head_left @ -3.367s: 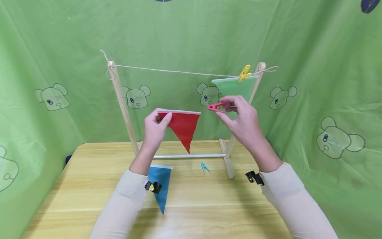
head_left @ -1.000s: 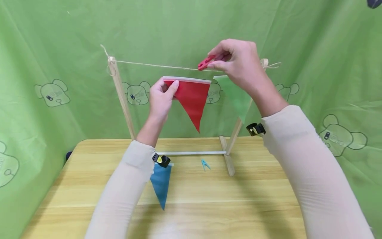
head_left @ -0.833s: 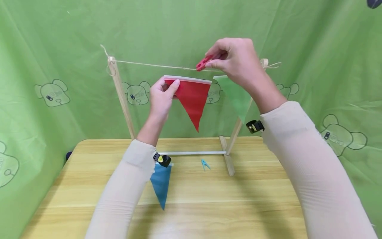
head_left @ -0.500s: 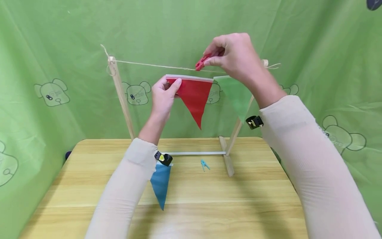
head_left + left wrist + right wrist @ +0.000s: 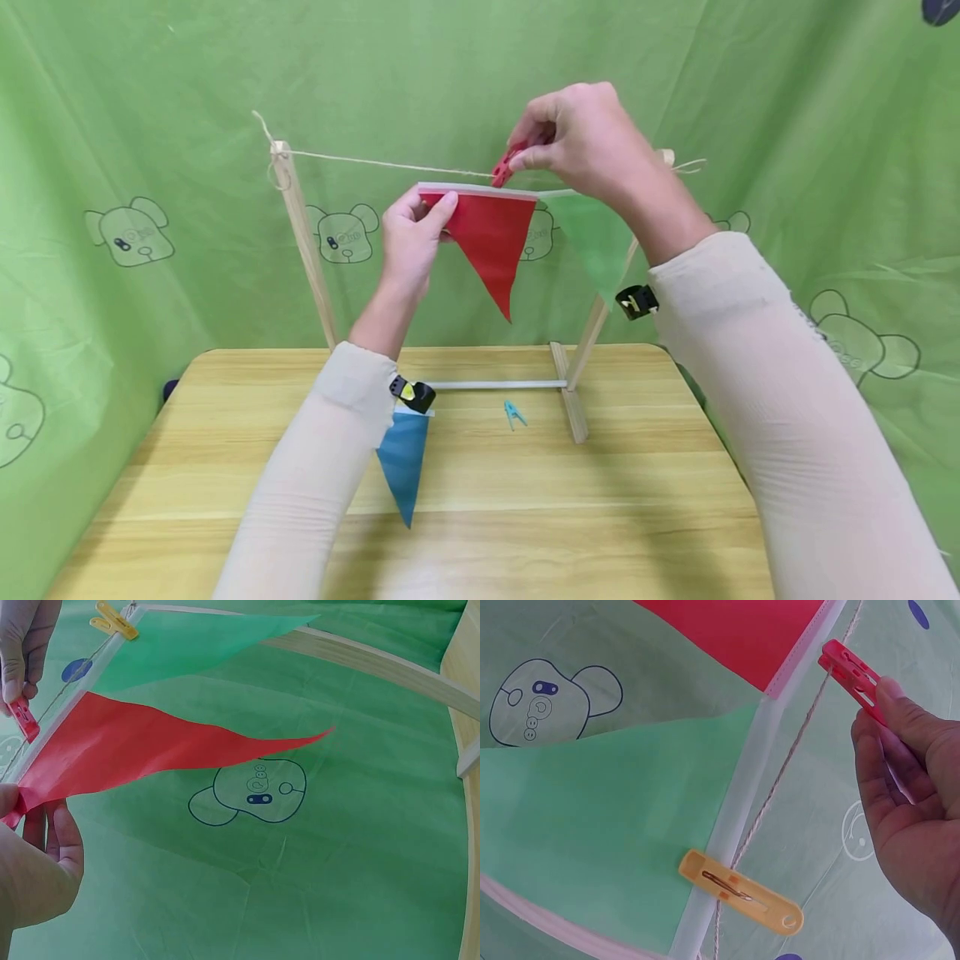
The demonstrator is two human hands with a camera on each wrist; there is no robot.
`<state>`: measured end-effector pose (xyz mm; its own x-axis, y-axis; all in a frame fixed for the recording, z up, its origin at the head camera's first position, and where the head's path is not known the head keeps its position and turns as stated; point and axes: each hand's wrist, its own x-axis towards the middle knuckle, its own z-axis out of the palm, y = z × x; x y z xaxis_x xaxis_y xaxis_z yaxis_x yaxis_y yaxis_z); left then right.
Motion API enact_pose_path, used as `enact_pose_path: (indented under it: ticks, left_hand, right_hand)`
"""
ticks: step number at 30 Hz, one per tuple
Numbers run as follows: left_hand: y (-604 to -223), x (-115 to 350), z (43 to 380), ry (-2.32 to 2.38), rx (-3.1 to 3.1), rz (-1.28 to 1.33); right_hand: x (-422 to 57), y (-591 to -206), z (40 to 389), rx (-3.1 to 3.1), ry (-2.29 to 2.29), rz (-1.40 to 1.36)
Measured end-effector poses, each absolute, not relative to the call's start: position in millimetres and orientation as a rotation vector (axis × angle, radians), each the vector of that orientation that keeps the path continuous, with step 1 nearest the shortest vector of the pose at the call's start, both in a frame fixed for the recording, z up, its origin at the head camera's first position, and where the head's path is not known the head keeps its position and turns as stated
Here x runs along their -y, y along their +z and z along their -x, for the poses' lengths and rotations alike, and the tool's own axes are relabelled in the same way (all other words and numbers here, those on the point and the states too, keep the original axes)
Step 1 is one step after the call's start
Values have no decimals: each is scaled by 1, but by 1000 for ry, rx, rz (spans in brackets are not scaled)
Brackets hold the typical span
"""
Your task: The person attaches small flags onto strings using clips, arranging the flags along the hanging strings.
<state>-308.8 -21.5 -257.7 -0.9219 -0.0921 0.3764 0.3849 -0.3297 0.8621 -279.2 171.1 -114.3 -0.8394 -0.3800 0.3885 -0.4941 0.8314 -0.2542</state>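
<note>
My left hand (image 5: 408, 242) pinches the red pennant (image 5: 491, 229) at the left end of its white hem, thumb on the near face; the rest hangs to the right of my grip, point downward. My right hand (image 5: 596, 146) pinches the red clothespin (image 5: 851, 675) by its handle end, its nose at the twine (image 5: 789, 761), just above the hem. The green pennant (image 5: 622, 817) hangs farther right, clipped by the yellow clothespin (image 5: 739, 892).

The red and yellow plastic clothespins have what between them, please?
In the right wrist view, a bare stretch of thin beige twine runs between the two.
</note>
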Motion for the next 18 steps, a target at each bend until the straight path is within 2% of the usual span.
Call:
enact_pose_path:
  ticks: [18]
  left_hand:
    - [-254,19,309,-2344,1582,357]
  right_hand:
    - [-165,-120,286,2705,474,-708]
